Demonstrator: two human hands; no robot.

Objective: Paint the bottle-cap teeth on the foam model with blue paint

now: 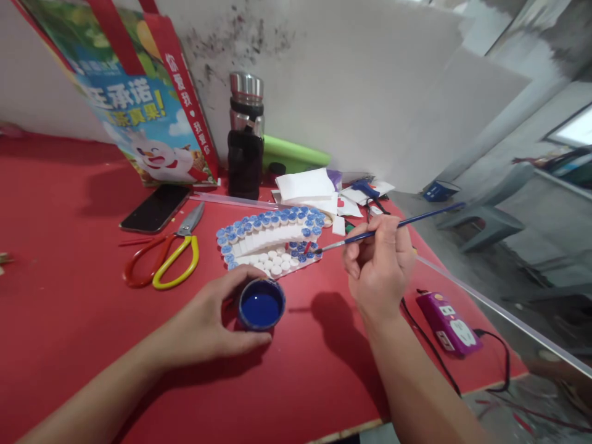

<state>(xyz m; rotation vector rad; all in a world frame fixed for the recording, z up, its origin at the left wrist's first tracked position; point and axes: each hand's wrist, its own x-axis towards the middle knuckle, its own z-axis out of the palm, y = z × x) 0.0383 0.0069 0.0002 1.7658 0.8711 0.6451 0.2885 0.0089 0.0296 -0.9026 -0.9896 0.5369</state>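
My left hand (231, 314) is wrapped round a small round pot of blue paint (261, 304), its open top facing up. In my right hand (383, 259) I grip a thin blue-handled paintbrush (430, 216), which slants down to the left. The brush tip is at the right end of a white craft piece (268, 240) made with rows of small round discs. Discs along its upper and left edges and at the right end are blue. Discs in the lower middle (276, 270) are white. Whether the bristles touch a disc I cannot tell.
On the red table (60, 296) lie red-and-yellow scissors (176, 253) and a black phone (155, 208). Behind stand a printed bag (152, 123) and a bottle (246, 135). White papers (308, 188) and a blue glue gun (365, 187) lie further back. A purple power strip (448, 324) sits right.
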